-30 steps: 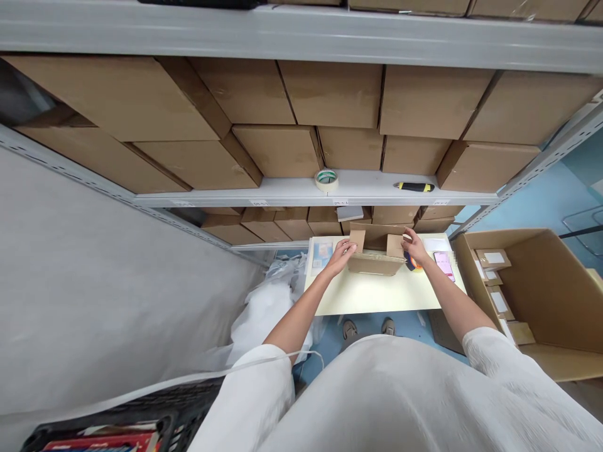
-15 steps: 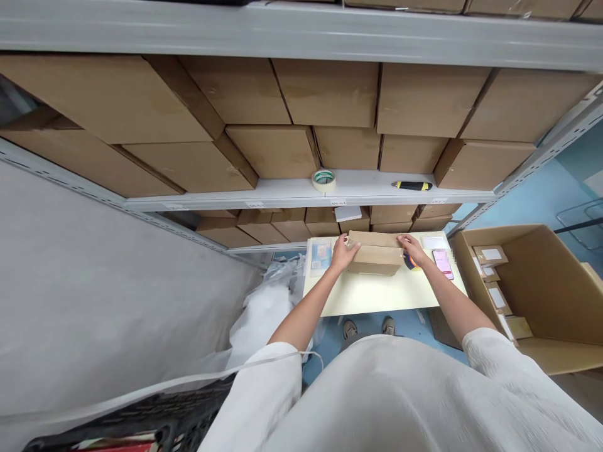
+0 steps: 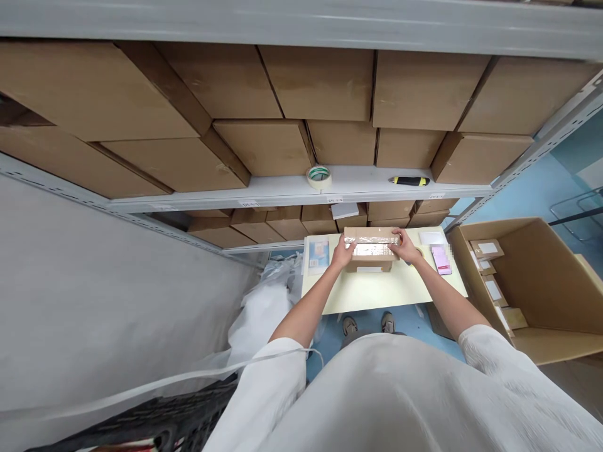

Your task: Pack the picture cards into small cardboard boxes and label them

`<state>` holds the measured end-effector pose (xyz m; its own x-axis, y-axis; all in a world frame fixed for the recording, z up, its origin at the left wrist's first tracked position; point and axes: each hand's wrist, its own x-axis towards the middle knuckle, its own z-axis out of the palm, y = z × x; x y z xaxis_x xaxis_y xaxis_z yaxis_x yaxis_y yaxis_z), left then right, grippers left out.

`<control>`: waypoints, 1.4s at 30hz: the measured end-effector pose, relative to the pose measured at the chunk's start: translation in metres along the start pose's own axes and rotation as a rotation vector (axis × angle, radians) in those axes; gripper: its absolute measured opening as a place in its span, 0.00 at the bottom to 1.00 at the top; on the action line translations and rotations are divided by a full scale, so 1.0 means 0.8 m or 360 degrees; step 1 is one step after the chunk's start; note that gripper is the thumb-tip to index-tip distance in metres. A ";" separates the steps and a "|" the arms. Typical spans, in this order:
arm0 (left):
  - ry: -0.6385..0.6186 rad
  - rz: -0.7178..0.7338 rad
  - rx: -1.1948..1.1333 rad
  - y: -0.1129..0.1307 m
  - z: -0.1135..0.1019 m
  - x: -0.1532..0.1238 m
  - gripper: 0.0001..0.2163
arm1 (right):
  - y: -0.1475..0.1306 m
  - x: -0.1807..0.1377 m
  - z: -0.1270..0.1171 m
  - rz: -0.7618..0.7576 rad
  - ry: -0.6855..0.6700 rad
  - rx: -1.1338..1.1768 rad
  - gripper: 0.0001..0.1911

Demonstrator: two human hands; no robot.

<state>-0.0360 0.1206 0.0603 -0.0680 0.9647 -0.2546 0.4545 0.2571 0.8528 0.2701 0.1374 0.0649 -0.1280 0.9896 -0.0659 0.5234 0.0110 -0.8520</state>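
Note:
A small cardboard box (image 3: 370, 235) is held between my two hands over the pale yellow table (image 3: 362, 295). Shiny clear tape runs across its upper side, and a white label shows on the side facing me. My left hand (image 3: 343, 252) grips the left end, with the thumb on top. At the other end my right hand (image 3: 404, 246) has its fingers closed on the corner. A roll of tape lies partly hidden behind my right wrist. Right of it is a phone (image 3: 441, 259) with a pink screen.
A large open carton (image 3: 556, 282) with several labelled boxes stands to the right. Ahead, a grey shelf (image 3: 282, 191) carries brown boxes, a masking tape roll (image 3: 319, 177) and a utility knife (image 3: 409, 181). A flat blue-and-white packet (image 3: 318, 254) lies at the table's left.
The box has turned so that a taped face and a white label now show. My right hand has shifted slightly left along with it. The camera view has moved a little.

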 end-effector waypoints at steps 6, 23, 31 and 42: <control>-0.0067 -0.0137 0.0048 -0.034 0.012 -0.013 0.38 | 0.023 -0.016 0.016 0.0093 -0.0116 0.0102 0.27; -0.0314 0.0794 0.0866 -0.009 0.065 -0.062 0.26 | 0.034 -0.032 0.038 0.0089 -0.0034 0.0229 0.27; -0.0304 0.0777 0.0983 -0.017 0.078 -0.066 0.24 | 0.103 -0.035 -0.008 0.0643 0.0334 -0.0251 0.16; -0.0321 0.0694 0.1016 -0.014 0.080 -0.070 0.25 | 0.166 -0.029 0.012 0.0688 0.0138 -0.0569 0.18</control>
<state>0.0197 0.0599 0.0361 0.3672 0.9260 -0.0881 0.8282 -0.2823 0.4841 0.3348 0.1144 -0.0516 0.2232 0.9229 -0.3137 0.7674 -0.3648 -0.5273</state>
